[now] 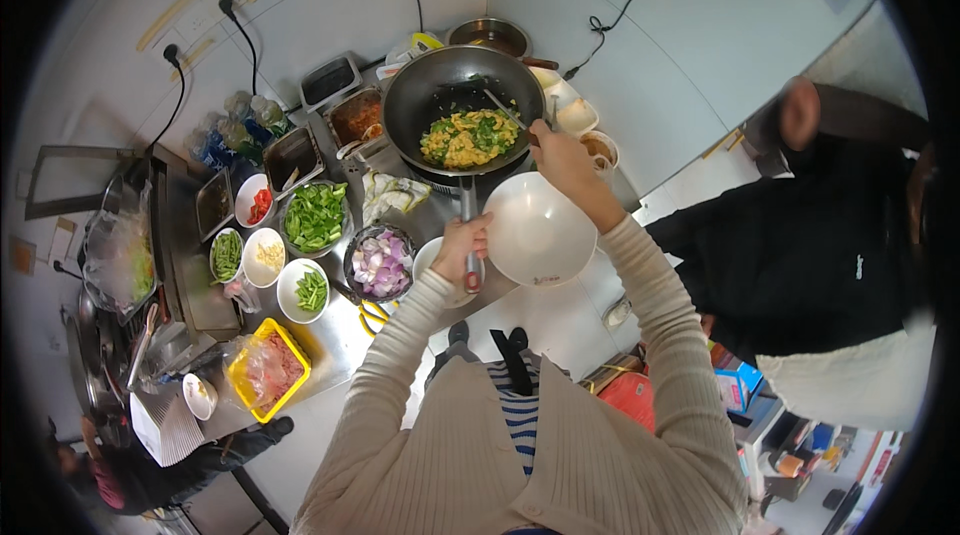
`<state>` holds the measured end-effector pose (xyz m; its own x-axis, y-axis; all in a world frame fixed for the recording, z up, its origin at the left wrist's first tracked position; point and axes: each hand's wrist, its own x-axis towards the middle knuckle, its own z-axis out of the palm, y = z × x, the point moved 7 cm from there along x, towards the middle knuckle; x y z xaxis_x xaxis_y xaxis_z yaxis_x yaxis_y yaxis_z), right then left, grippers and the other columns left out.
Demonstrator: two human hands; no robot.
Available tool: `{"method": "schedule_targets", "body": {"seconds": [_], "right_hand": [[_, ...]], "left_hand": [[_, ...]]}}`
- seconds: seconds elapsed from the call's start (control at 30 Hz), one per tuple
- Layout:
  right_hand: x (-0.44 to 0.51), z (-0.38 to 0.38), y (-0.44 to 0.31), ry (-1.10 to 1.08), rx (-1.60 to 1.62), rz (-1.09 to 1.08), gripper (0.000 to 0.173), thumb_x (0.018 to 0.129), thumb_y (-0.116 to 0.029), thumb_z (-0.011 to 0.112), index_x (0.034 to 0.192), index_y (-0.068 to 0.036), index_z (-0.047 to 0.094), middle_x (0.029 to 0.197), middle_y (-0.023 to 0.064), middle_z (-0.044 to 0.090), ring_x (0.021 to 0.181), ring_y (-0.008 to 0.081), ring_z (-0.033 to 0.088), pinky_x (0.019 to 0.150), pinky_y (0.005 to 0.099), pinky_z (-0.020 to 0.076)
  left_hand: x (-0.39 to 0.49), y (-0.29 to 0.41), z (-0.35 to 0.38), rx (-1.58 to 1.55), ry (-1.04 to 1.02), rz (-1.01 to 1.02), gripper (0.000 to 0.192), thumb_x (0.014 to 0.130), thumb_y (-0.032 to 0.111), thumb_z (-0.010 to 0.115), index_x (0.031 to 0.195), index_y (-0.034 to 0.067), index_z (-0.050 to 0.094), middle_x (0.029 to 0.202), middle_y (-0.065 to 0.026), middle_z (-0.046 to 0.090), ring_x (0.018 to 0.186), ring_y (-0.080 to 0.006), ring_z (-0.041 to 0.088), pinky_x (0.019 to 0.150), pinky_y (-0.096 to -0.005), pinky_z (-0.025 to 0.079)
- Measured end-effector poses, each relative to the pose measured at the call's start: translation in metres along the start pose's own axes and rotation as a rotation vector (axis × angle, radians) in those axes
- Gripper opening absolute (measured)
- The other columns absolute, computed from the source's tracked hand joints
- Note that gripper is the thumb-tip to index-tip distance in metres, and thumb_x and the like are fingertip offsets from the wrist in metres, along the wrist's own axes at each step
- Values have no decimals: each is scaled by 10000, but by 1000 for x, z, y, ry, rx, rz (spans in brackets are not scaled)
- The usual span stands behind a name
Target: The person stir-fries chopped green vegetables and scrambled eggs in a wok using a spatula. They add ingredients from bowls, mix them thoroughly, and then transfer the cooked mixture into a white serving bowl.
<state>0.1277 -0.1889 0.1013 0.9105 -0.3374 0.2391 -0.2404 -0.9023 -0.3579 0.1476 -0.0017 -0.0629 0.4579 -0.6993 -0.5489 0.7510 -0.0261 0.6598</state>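
Note:
My left hand [461, 246] is closed around the metal handle [469, 197] of a dark wok [409, 96], thumb close to a white bowl's rim. Chopped green vegetable and yellow scrambled egg [469, 141] lie in the wok. My right hand [559, 156] grips a spatula [504, 108] at the wok's right rim, its shaft slanting in towards the food. The large white bowl [541, 231] sits between my forearms with nothing in it. Another white bowl [426, 259] is partly hidden behind my left hand and the handle.
Left of the wok stand bowls of cut onion [382, 263], green pepper [315, 216] and garlic [268, 257]. A yellow basket [301, 385] holds minced meat; yellow-handled scissors [371, 317] lie nearby. A person in black [787, 250] stands at right, another [180, 471] at lower left.

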Motion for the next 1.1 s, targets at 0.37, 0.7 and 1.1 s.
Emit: {"method": "schedule_targets", "body": {"seconds": [0.37, 0.7, 1.1], "right_hand": [[-68, 26, -31, 75, -223, -15, 375, 823, -36, 541, 1196, 3, 533, 796, 198, 634, 644, 336, 676, 570, 428, 555], [-129, -81, -45, 265, 40, -9, 318, 879, -95, 612, 1190, -63, 558, 848, 214, 654, 701, 403, 646, 614, 475, 524], [-184, -100, -4, -105, -130, -133, 445, 811, -50, 638, 1249, -99, 582, 857, 162, 628, 676, 348, 633, 614, 435, 506]], "left_hand": [[-54, 11, -55, 443, -26, 237, 195, 871, 97, 689, 843, 51, 501, 538, 7, 485, 385, -81, 441, 351, -256, 370], [-77, 7, -31, 632, -118, 289, 179, 874, 59, 667, 829, 55, 493, 528, 14, 473, 375, -70, 427, 342, -244, 350], [-92, 10, -25, 717, -183, 210, 145, 871, 67, 649, 840, 30, 512, 559, 14, 491, 392, -68, 444, 349, -249, 359]]}}
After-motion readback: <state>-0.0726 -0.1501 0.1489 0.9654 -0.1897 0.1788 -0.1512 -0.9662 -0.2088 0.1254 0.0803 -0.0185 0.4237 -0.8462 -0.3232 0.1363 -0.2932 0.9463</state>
